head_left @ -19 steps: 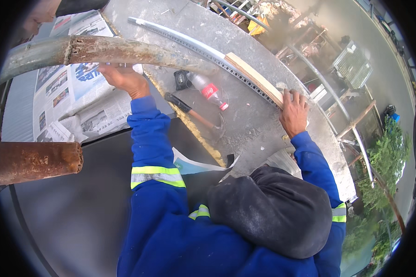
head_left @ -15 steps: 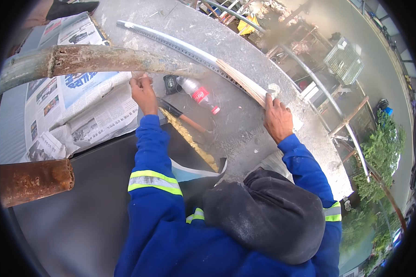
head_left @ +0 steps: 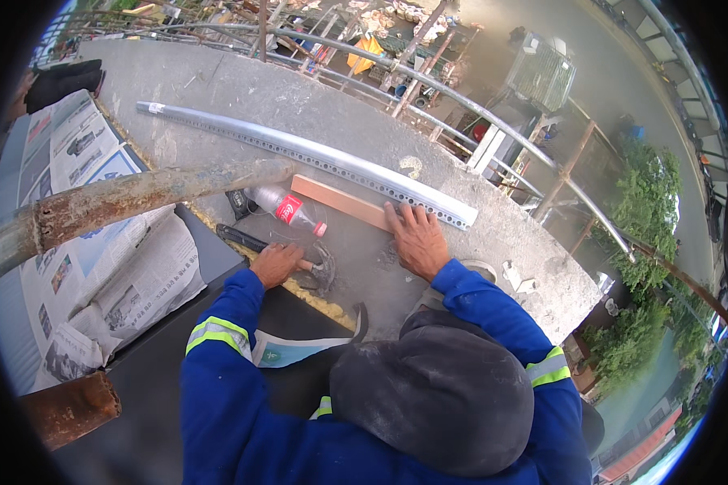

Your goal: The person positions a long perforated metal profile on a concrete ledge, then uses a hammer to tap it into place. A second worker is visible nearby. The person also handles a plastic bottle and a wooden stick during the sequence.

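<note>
On the concrete slab, a reddish-brown wooden strip lies flat beside a long perforated silver metal profile. My right hand is palm down, its fingers pressed on the strip's right end and reaching to the profile's near edge. Closer to me, my left hand is closed round the wooden handle of a hammer. The hammer's black grip sticks out to the left of the hand and its metal head to the right. A clear plastic bottle with a red label lies between the hammer and the strip.
A rusty pipe crosses over the slab and newspapers on the left. Another rusty pipe end juts in lower left. A black object lies by the bottle. Scaffold rails run beyond the slab's edge, with ground far below.
The wooden strip has come off the metal profile and now lies on its near side. My left hand has moved down onto the hammer. The view has shifted.
</note>
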Available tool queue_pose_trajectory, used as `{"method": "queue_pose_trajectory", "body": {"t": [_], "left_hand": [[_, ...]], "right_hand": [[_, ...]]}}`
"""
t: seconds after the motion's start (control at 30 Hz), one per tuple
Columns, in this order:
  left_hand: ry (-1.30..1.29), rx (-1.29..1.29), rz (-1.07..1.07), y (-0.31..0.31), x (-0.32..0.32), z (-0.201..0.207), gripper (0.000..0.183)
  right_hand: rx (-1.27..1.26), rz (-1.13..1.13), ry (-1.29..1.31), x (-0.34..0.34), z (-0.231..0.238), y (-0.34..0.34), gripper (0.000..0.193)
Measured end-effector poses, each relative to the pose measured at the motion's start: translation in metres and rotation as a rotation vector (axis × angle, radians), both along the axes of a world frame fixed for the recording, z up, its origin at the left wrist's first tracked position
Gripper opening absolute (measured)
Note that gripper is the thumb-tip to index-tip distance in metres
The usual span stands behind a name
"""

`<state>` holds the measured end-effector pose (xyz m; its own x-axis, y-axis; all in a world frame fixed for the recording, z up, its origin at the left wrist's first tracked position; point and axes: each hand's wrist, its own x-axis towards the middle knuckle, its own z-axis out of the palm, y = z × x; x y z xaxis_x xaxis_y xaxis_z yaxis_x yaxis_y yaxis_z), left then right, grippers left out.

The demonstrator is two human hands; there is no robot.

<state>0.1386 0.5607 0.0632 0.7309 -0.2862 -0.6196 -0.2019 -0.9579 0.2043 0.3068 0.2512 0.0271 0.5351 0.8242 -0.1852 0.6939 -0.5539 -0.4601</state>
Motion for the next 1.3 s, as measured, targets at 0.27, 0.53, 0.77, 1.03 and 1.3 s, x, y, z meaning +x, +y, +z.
{"method": "queue_pose_trajectory", "body": {"t": [0.27, 0.53, 0.77, 1.03, 1.3], "left_hand": [[0.233, -0.136, -0.096, -0.033, 0.049, 0.079, 0.021], [0.215, -0.315, 0.396, -0.108, 0.094, 0.135, 0.026], [0.075, -1.076, 1.088, -0.179, 0.149, 0.141, 0.019], [-0.199, -1.681, 1.052, -0.266, 0.217, 0.126, 0.015], [-0.130, -0.752, 0.493, -0.217, 0.208, 0.117, 0.025]], "right_hand": [[0.298, -0.133, 0.265, 0.023, -0.004, -0.022, 0.047], [0.603, -0.695, 0.582, 0.038, 0.017, -0.088, 0.021], [0.868, -0.524, 0.735, 0.027, 0.073, -0.093, 0.025], [0.738, -0.638, 0.517, 0.047, 0.145, -0.085, 0.029], [0.117, -0.803, 0.449, 0.056, 0.158, -0.199, 0.045]]}}
